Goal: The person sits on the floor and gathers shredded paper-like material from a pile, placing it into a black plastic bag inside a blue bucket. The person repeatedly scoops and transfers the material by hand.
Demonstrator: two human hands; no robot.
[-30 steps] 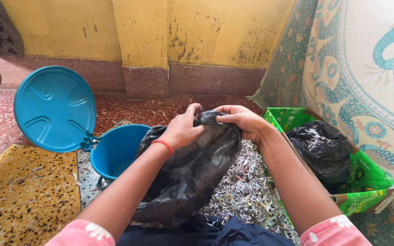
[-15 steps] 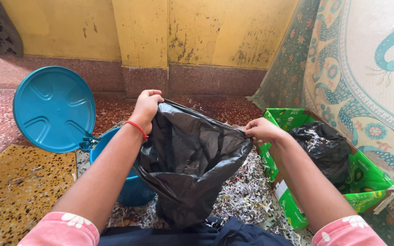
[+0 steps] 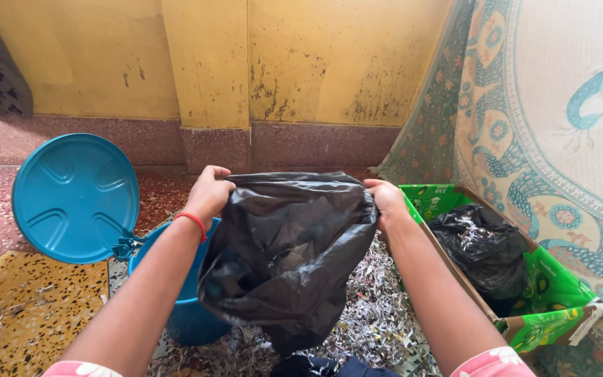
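A black plastic bag [image 3: 287, 258] hangs in front of me, its mouth stretched wide. My left hand [image 3: 209, 194] grips the bag's left rim; a red thread circles that wrist. My right hand [image 3: 386, 198] grips the right rim. The bag hangs partly over a blue bin [image 3: 184, 307], whose round blue lid [image 3: 75, 197] stands tipped open on its hinge to the left. Shredded paper [image 3: 378, 314] covers the floor under the bag.
A green cardboard box [image 3: 546, 293] at the right holds another black bag [image 3: 483, 248] with shreds on it. A patterned cloth [image 3: 560, 126] hangs at the right. A yellow wall [image 3: 259, 63] stands behind, speckled floor [image 3: 22, 314] at the left.
My hands have pulled apart from the bunched top of the bag, spreading its mouth open. The bag has lifted and now hangs wide.
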